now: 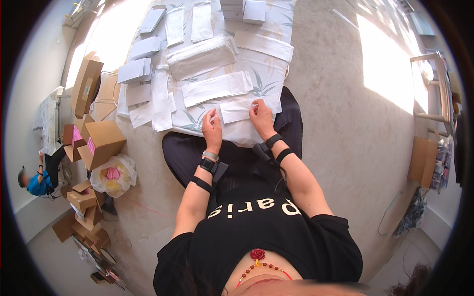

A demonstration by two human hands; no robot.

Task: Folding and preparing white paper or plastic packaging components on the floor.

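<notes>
A flat white sleeve or bag (234, 109) lies crosswise at the near edge of the table, between my hands. My left hand (212, 132) is just off its left end, fingers loosely bent and apart, with nothing visible in them. Over its right part, my right hand (261, 118) has its fingers bent together onto the white material, seemingly gripping it. Just beyond lies a stack of long white sleeves (217, 89), and a thicker stack (202, 58) lies behind that one. Both my wrists wear dark straps with small black devices.
Piles of white cards or small boxes (135, 71) line the table's left side; more white stacks (254, 12) stand at the far end. The leaf-patterned cloth (264, 88) covers the table. Open cardboard boxes (103, 143) and a plastic bag (113, 175) stand left. Another person (39, 182) works far left.
</notes>
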